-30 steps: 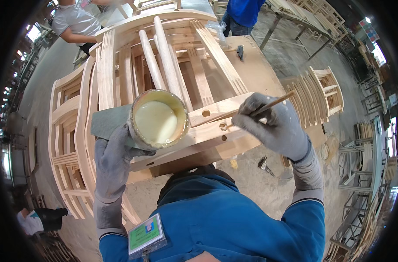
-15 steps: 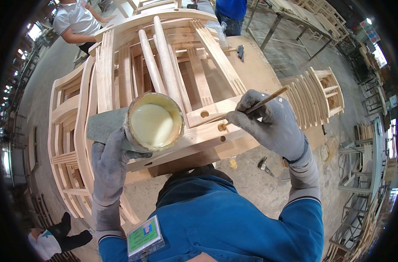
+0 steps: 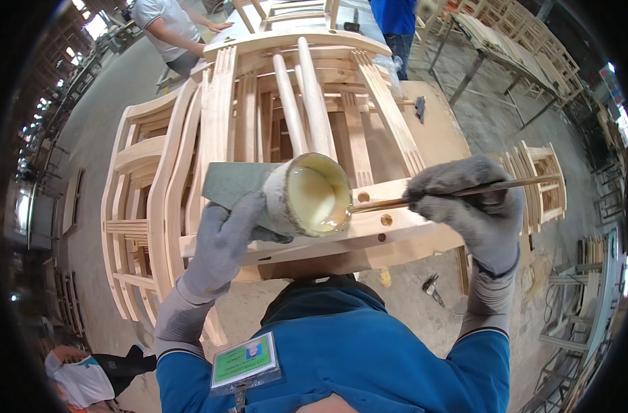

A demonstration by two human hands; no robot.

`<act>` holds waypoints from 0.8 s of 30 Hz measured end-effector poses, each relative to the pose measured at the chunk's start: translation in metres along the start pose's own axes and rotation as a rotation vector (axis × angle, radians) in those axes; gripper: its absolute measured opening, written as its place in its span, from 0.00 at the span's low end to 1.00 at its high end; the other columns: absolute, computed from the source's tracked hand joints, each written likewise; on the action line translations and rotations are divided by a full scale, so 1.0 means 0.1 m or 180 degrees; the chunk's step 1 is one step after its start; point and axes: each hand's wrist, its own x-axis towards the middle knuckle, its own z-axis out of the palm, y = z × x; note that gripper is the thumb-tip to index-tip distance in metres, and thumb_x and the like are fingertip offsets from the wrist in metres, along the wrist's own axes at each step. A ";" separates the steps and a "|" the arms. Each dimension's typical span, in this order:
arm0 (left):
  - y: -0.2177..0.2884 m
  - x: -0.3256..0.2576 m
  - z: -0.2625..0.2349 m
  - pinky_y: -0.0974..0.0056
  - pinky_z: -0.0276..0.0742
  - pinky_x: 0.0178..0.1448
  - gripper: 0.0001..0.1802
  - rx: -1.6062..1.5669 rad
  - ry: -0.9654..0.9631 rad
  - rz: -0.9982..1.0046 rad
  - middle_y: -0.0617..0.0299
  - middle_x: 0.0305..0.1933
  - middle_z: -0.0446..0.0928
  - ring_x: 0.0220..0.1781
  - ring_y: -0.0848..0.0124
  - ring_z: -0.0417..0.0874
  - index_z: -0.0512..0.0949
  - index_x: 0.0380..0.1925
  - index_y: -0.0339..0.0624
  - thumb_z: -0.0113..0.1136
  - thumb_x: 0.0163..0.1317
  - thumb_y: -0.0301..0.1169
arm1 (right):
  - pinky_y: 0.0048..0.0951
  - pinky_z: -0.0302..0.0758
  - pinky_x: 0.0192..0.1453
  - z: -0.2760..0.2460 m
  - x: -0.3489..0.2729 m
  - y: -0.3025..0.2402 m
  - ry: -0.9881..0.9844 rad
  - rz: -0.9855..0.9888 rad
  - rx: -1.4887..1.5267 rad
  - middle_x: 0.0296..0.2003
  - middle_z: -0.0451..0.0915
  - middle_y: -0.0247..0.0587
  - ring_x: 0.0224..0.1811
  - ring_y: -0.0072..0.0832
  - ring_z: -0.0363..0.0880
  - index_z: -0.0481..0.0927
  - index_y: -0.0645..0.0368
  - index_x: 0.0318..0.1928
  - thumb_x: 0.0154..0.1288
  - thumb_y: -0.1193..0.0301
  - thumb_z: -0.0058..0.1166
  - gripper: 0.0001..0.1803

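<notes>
In my gloved left hand (image 3: 226, 241) is a round cup of pale creamy glue (image 3: 315, 196), its mouth tilted toward the right. A flat grey-green board (image 3: 232, 184) is gripped along with the cup and sticks out to its left. My gloved right hand (image 3: 469, 206) pinches a thin wooden stick (image 3: 506, 184). The stick's left end meets the cup's right rim; whether it dips inside is hard to see. Below both hands lies a light wooden chair frame (image 3: 413, 227), with round holes (image 3: 386, 220) in its near rail.
More chair frames (image 3: 138, 165) lean at the left, and curved wooden parts (image 3: 534, 172) are stacked at the right. A dark tool (image 3: 420, 109) rests on the brown board. Two people (image 3: 173, 31) stand across the table. A power tool (image 3: 433, 289) is on the floor.
The stick's tip has gone from above the rail's hole to the cup's rim. My left hand has shifted right in view with the cup, which now tilts toward the stick.
</notes>
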 end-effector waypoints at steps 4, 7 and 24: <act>0.14 0.09 0.03 0.61 0.86 0.43 0.16 -0.0729 0.0003 -0.0179 0.46 0.50 0.71 0.45 0.60 0.81 0.69 0.50 0.24 0.42 0.66 0.24 | 0.25 0.80 0.44 0.08 0.23 0.08 -0.0537 0.0417 -0.0848 0.34 0.81 0.47 0.38 0.27 0.81 0.74 0.68 0.35 0.55 0.82 0.59 0.08; 0.17 0.12 0.00 0.63 0.85 0.42 0.17 -0.1054 0.0144 -0.0482 0.49 0.47 0.74 0.44 0.63 0.81 0.71 0.48 0.25 0.40 0.67 0.28 | 0.28 0.82 0.43 0.06 0.36 0.16 -0.0284 0.0609 0.0144 0.32 0.81 0.47 0.38 0.30 0.82 0.74 0.65 0.34 0.55 0.82 0.59 0.07; 0.20 0.40 -0.42 0.58 0.76 0.51 0.19 0.0208 0.0684 -0.0621 0.49 0.47 0.74 0.44 0.55 0.78 0.72 0.48 0.31 0.57 0.55 0.24 | 0.19 0.79 0.34 -0.28 2.17 0.89 -0.0565 0.0625 0.1393 0.31 0.80 0.41 0.28 0.26 0.81 0.75 0.65 0.39 0.67 0.70 0.46 0.10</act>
